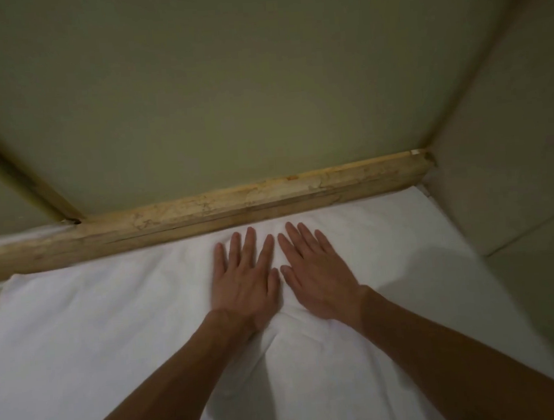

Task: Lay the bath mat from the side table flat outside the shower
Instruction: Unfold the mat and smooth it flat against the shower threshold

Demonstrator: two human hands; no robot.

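Note:
The white bath mat (97, 327) lies spread on the floor, its far edge against the beige stone shower curb (203, 211). My left hand (246, 277) and my right hand (316, 276) lie side by side near the mat's far edge, palms down with fingers straight, pressing on the cloth. A low ridge of fabric runs between and below my wrists. My forearms cover part of the mat's near half.
Beyond the curb is the greenish shower floor (228, 98). A wall (511, 160) rises on the right, right beside the mat's right edge. A slanted frame strip (27, 174) meets the curb at the left.

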